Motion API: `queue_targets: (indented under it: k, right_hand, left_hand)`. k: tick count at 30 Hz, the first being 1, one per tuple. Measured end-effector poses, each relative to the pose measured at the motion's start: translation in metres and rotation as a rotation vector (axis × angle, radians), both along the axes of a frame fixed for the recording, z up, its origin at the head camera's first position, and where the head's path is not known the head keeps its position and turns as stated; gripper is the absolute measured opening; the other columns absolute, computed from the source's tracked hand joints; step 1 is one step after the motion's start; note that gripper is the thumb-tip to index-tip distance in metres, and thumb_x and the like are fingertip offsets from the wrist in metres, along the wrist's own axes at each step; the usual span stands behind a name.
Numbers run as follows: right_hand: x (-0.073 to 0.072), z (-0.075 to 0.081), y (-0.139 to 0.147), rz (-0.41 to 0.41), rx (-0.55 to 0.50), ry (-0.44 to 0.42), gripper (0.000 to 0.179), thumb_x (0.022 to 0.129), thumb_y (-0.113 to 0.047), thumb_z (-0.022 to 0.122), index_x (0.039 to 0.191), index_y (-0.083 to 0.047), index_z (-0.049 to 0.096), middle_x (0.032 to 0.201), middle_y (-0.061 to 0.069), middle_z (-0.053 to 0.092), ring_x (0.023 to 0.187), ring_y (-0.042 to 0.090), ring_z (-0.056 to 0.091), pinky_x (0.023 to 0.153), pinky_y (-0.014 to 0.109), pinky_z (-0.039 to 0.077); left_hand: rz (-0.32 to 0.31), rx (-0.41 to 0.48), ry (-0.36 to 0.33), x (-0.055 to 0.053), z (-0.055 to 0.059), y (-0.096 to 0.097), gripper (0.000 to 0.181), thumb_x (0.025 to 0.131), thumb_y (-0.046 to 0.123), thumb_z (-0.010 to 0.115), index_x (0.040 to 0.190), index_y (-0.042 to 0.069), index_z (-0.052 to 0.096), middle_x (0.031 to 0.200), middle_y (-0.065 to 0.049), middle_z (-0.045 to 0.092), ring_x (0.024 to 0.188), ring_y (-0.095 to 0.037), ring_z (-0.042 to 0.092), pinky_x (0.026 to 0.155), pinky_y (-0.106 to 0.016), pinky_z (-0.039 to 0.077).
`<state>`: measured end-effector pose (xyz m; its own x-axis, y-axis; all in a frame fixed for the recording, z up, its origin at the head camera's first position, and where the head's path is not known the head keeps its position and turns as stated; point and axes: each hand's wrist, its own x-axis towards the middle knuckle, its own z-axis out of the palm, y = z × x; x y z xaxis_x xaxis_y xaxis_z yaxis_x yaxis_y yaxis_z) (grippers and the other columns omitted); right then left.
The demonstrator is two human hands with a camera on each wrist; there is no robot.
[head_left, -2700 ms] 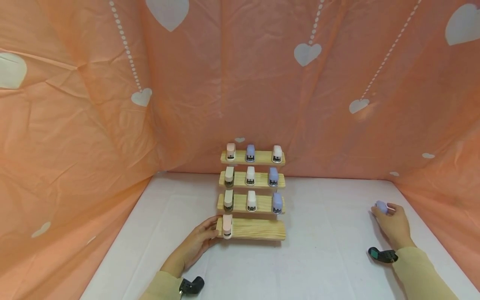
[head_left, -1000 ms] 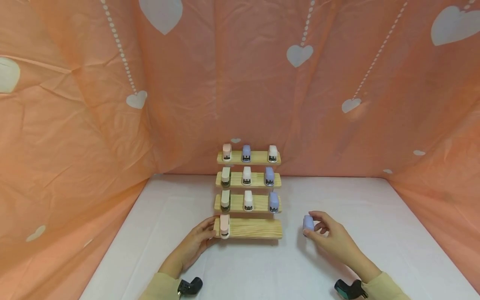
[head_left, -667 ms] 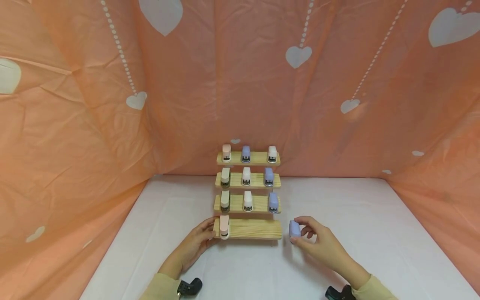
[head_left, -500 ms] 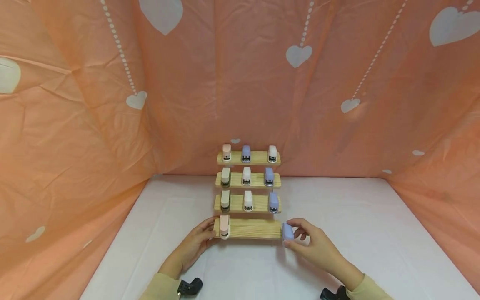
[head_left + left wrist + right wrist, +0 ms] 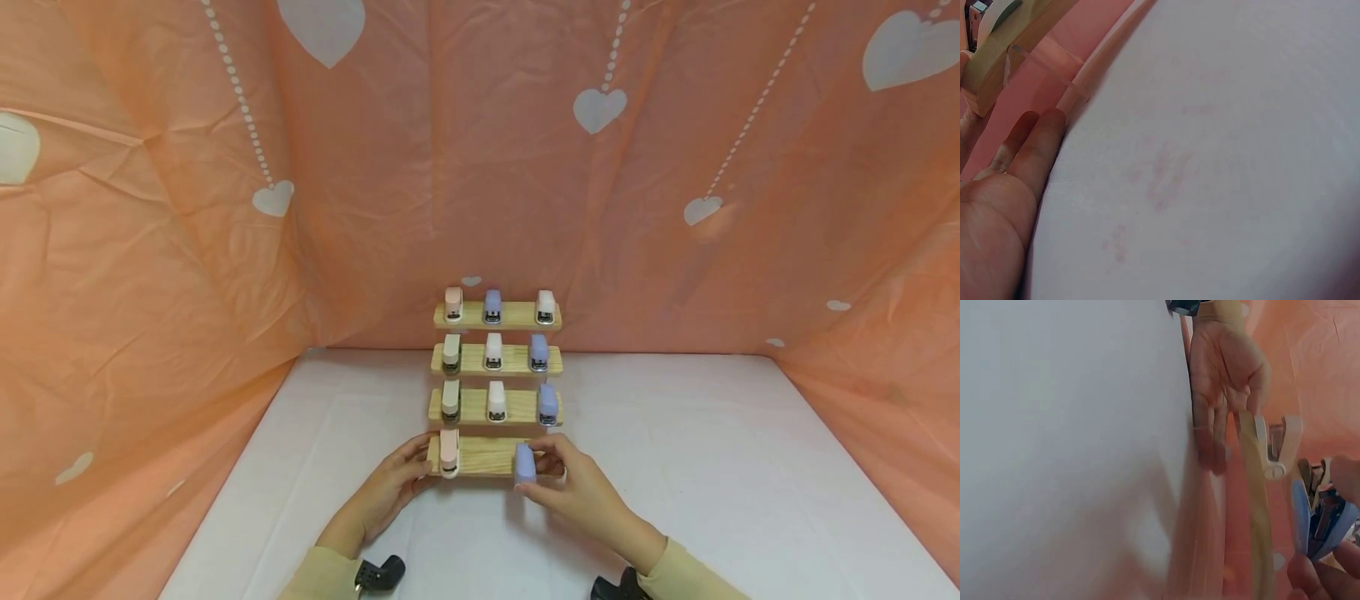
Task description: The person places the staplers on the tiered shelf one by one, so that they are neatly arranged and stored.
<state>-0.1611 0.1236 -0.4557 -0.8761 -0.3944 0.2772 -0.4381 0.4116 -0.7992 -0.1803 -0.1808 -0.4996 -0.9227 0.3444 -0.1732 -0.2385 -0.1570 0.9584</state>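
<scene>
A purple mini stapler (image 5: 525,463) is pinched between the thumb and fingers of my right hand (image 5: 581,493). It is held over the right part of the lowest wooden board (image 5: 487,457) of a tiered display shelf; in the right wrist view a narrow gap separates the stapler (image 5: 1300,519) from the board (image 5: 1257,506). My left hand (image 5: 393,487) holds that board's left end by the thumb and a finger, with other fingers stretched out below it (image 5: 1225,369). Beside the left hand a pink stapler (image 5: 448,452) stands on the board's left end.
Three higher boards each bear three mini staplers: pink, purple and white (image 5: 545,307) at the top; green, white and purple (image 5: 538,352) below; green, white and purple (image 5: 547,403) on the third. White cloth (image 5: 675,433) covers the table. An orange curtain with hearts (image 5: 510,167) hangs behind.
From the far right of the table, my right hand has brought the purple stapler leftward to over the lowest board. My left hand has stayed at the board's left end.
</scene>
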Motion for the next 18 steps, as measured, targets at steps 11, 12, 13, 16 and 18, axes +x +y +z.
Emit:
queue_targets:
  k: [11,12,13,16,18]
  right_hand:
    - [-0.016,-0.005,-0.029,-0.056,0.002,-0.073,0.039,0.081,-0.033,0.078,0.099,-0.012,0.05,0.091,-0.003,0.059,0.081,0.014,0.055,0.068,0.024,0.051]
    - [-0.017,-0.005,-0.03,-0.057,0.004,-0.07,0.039,0.081,-0.033,0.078,0.098,-0.012,0.05,0.09,-0.002,0.058,0.08,0.014,0.055,0.066,0.024,0.05]
    - [-0.018,-0.006,-0.031,-0.058,0.011,-0.067,0.039,0.081,-0.034,0.078,0.097,-0.012,0.049,0.089,-0.002,0.058,0.079,0.014,0.054,0.065,0.024,0.05]
    - [-0.02,-0.007,-0.034,-0.059,0.024,-0.065,0.039,0.082,-0.036,0.077,0.096,-0.013,0.049,0.086,-0.003,0.057,0.077,0.012,0.053,0.064,0.024,0.048]
    - [-0.021,-0.008,-0.035,-0.059,0.031,-0.07,0.04,0.082,-0.036,0.077,0.096,-0.013,0.048,0.086,-0.003,0.056,0.076,0.012,0.052,0.063,0.024,0.048]
  left_hand:
    - [-0.005,-0.003,0.014,-0.002,0.0,0.0,0.063,0.095,0.011,0.053,0.15,0.0,0.025,0.147,-0.022,0.035,0.123,-0.022,0.048,0.109,-0.039,0.037]
    - [-0.005,-0.005,0.013,-0.002,0.0,0.0,0.063,0.095,0.011,0.053,0.15,0.0,0.025,0.147,-0.022,0.036,0.123,-0.022,0.048,0.109,-0.039,0.037]
    - [-0.004,-0.007,0.011,-0.002,-0.001,0.0,0.063,0.095,0.012,0.053,0.15,0.001,0.025,0.147,-0.021,0.036,0.123,-0.021,0.048,0.109,-0.039,0.037]
    - [-0.002,-0.005,0.006,-0.002,-0.001,0.0,0.063,0.095,0.012,0.053,0.15,0.001,0.025,0.147,-0.021,0.036,0.124,-0.022,0.048,0.109,-0.039,0.037]
    - [0.0,-0.001,0.001,-0.002,-0.002,0.0,0.063,0.095,0.012,0.053,0.15,0.0,0.025,0.148,-0.022,0.034,0.125,-0.022,0.047,0.109,-0.039,0.037]
